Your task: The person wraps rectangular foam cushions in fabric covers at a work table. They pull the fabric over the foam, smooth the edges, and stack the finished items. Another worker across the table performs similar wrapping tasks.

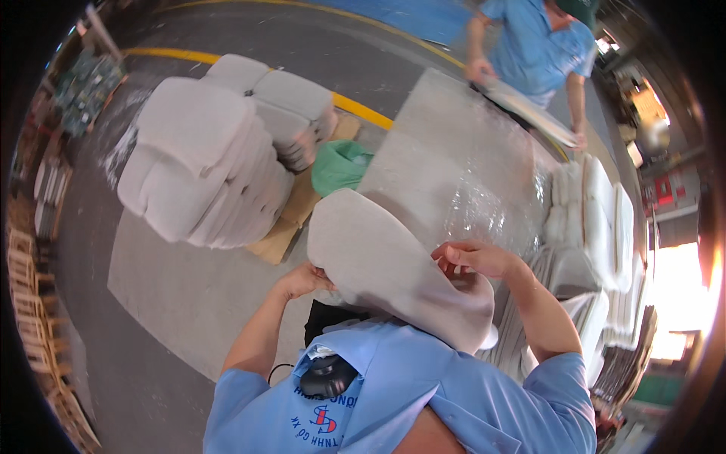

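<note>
A pale grey fabric seat cushion [378, 253] is held up against my front, tilted and bent toward its right end. My left hand [302, 281] pinches its left edge, the fingertips partly hidden behind the fabric. Over the cushion's upper right edge, the fingers of my right hand [480, 259] are curled and press on the fabric. Beyond it lies a flat grey sheet [423, 129] with clear plastic film [484, 208] on it.
Stacked grey cushions [200, 129] stand at the left on cardboard [283, 231], beside a green bag [340, 168]. More plastic-wrapped cushions [594, 227] are piled close on my right. Across the sheet, a co-worker [537, 49] in blue holds a flat pad [529, 110]. Wooden frames [30, 303] line the far left.
</note>
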The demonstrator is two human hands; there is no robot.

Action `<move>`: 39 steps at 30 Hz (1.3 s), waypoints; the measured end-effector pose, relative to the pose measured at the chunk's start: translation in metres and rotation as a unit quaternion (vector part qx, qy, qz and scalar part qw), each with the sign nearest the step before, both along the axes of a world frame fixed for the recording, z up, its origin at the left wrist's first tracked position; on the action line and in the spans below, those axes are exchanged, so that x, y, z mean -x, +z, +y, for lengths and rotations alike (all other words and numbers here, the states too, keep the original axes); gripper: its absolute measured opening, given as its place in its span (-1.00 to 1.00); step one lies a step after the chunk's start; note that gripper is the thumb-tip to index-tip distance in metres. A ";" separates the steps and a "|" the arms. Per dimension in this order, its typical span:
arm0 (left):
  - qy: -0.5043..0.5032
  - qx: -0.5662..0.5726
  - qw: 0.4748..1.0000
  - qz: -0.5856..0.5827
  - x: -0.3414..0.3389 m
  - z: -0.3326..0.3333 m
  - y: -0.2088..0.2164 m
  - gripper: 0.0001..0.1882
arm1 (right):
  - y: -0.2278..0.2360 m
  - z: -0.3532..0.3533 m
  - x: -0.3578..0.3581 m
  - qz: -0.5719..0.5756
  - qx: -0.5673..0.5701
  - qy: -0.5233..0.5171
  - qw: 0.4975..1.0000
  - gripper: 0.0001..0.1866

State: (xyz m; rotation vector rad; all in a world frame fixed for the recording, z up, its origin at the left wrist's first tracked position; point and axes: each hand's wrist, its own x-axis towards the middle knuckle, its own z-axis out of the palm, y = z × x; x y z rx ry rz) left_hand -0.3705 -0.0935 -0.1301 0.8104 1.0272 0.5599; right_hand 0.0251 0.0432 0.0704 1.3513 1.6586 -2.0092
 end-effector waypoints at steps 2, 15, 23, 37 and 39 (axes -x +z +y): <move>-0.020 -0.007 1.000 0.014 -0.001 0.010 0.001 -0.43 | -0.001 -0.016 -0.022 -0.102 -0.102 0.038 0.989 -0.16; -0.121 -0.173 0.957 0.197 0.000 0.043 0.014 -0.41 | 0.095 -0.077 -0.034 -0.004 -0.443 -0.245 0.862 -0.68; -0.167 -0.234 0.928 0.239 -0.027 0.068 0.021 -0.40 | 0.078 -0.138 -0.038 -0.147 -0.554 -0.170 0.802 -0.75; -0.327 -0.226 0.914 0.088 -0.010 0.158 0.009 -0.85 | 0.070 -0.194 0.006 -0.300 -0.589 -0.389 0.642 -0.70; -0.314 -0.177 0.928 0.098 -0.006 0.171 0.025 -0.82 | 0.086 -0.194 0.028 -0.286 -0.644 -0.383 0.598 -0.71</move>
